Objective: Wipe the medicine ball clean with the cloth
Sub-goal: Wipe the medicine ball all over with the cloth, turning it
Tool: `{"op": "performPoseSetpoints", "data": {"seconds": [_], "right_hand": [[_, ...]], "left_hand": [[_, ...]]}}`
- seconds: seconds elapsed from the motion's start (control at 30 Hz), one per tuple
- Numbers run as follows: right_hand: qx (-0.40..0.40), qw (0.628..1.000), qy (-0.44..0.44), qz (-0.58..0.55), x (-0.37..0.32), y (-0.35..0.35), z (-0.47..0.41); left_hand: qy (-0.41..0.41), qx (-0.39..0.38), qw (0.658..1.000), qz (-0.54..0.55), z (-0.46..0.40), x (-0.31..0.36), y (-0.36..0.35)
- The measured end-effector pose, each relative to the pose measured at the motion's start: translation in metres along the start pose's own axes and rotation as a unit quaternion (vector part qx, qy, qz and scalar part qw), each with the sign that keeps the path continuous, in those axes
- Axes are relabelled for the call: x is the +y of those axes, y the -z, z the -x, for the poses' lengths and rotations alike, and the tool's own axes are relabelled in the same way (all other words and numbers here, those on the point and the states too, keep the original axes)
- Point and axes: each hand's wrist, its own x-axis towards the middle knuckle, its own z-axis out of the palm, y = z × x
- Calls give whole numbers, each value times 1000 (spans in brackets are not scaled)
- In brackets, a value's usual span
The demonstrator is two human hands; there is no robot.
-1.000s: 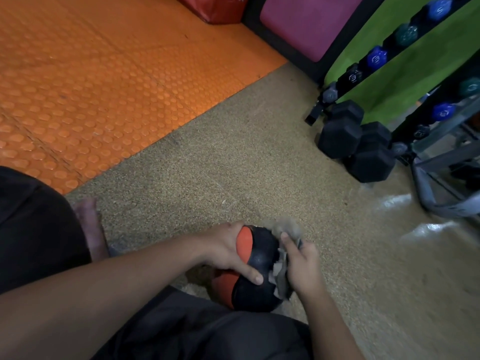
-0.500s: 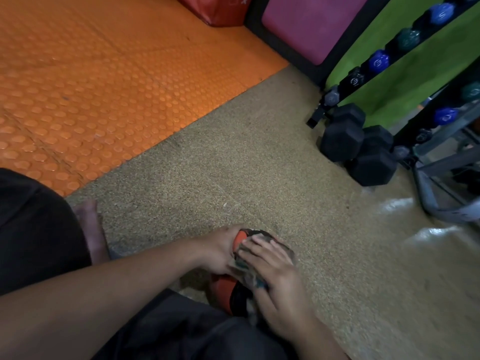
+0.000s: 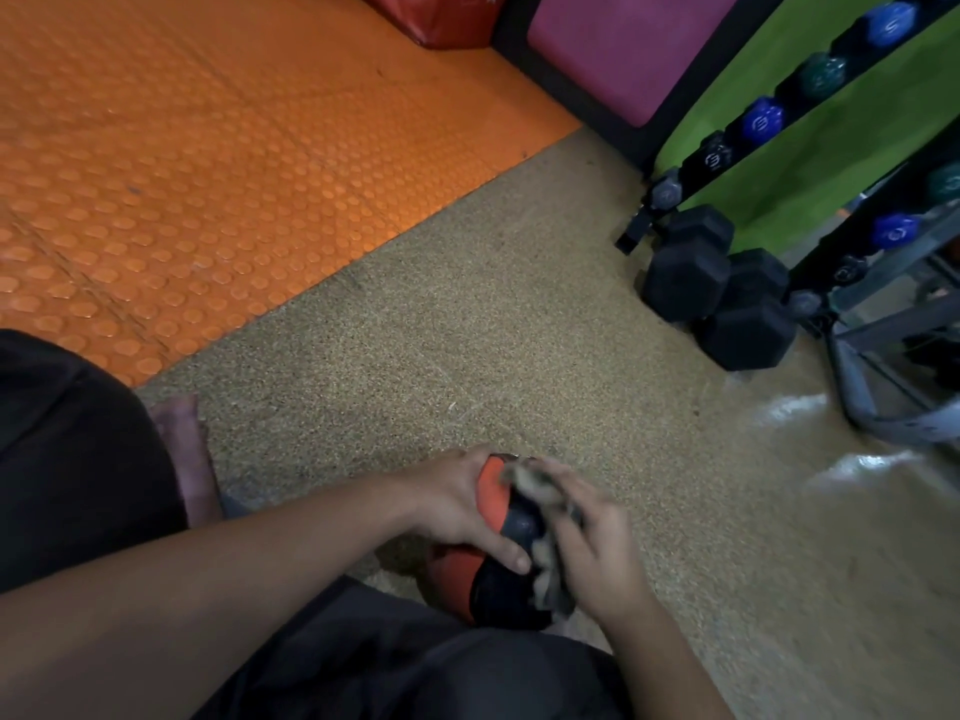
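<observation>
A black and orange medicine ball [image 3: 496, 579] sits low in the head view, against my lap on the speckled floor. My left hand [image 3: 462, 506] grips its left and top side, the thumb laid across the black panel. My right hand [image 3: 592, 543] presses a grey cloth [image 3: 550, 584] against the ball's right side, the fingers lying over the cloth and blurred by motion. The cloth shows only as a strip under and beside my right hand. Both hands hide much of the ball.
Black hex dumbbells [image 3: 717, 293] lie on the floor at right, below a rack [image 3: 779, 111] of blue and green dumbbells. An orange studded mat [image 3: 208, 148] covers the far left. My bare foot [image 3: 187, 454] rests left of the ball.
My right hand and the cloth slid from the ball's top toward its right side. The left thumb shows again on the black panel.
</observation>
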Motion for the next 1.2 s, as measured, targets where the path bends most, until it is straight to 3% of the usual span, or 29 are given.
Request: {"op": "performPoseSetpoints", "data": {"seconds": [0.07, 0.1, 0.13, 0.23, 0.3, 0.33, 0.4, 0.47, 0.53, 0.63, 0.73, 0.83, 0.93, 1.1, 1.2], "right_hand": [[90, 975, -195, -59, 11, 4, -12], [100, 970, -218, -47, 11, 1, -12], [99, 980, -175, -8, 7, -3, -7], [-16, 987, 102, 119, -15, -16, 13], [-54, 982, 153, 99, -7, -9, 10], [-52, 990, 119, 60, 1, -6, 6], [21, 997, -48, -56, 19, -1, -5], [100, 947, -247, -179, 41, -1, -13], [133, 898, -359, -219, 47, 1, -11], [192, 823, -423, -327, 51, 11, 1], [225, 763, -400, -455, 51, 18, 3], [184, 810, -377, -410, 43, 8, -3], [139, 861, -358, -334, 28, 0, -10], [93, 822, -422, -372, 19, 5, -11], [105, 798, -449, -389, 15, 6, -3]], "left_hand": [[11, -2, 1000, -19, -3, 4, -2], [14, -5, 1000, -20, -4, 3, -3], [6, -7, 1000, -15, -3, 2, -1], [-25, -11, 1000, 11, -2, -10, -2], [-18, -11, 1000, 3, -4, -14, -3], [-9, -6, 1000, 3, -4, -13, -4], [1, 1, 1000, -7, -4, -7, -3], [-2, -3, 1000, -13, -3, -3, -2], [-13, -10, 1000, -1, -3, -4, 5], [11, -22, 999, 32, -8, -8, 19], [34, 37, 996, 71, -15, -8, 20], [-29, 111, 987, 109, -18, 3, 16], [-75, 109, 985, 110, -19, 4, 17], [-101, 94, 990, 32, -22, -13, 10], [-132, 102, 986, 19, -23, -13, 18]]}}
